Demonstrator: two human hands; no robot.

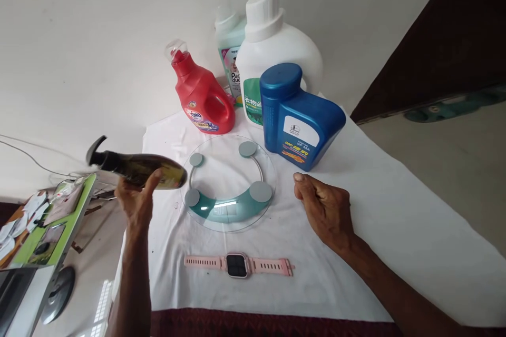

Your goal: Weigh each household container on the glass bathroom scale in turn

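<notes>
My left hand (136, 200) is wrapped round a dark pump bottle (138, 168). The bottle lies nearly on its side in the air, its black pump head pointing left and its base near the scale's left edge. Beside it on the white cloth is a round glass scale (227, 210) with grey feet pads and a teal band. To the right of the scale, my right hand (322, 208) is closed in a fist, with nothing visible in it. A pink-strapped smartwatch (236, 265) lies flat in front of the scale.
Behind the scale stand a red detergent bottle (203, 95), a pale green bottle (229, 37), a large white jug (280, 45) and a blue bottle (304, 121). The white cloth (399, 210) covers the table. At left is a green-topped desk (75, 210) with papers.
</notes>
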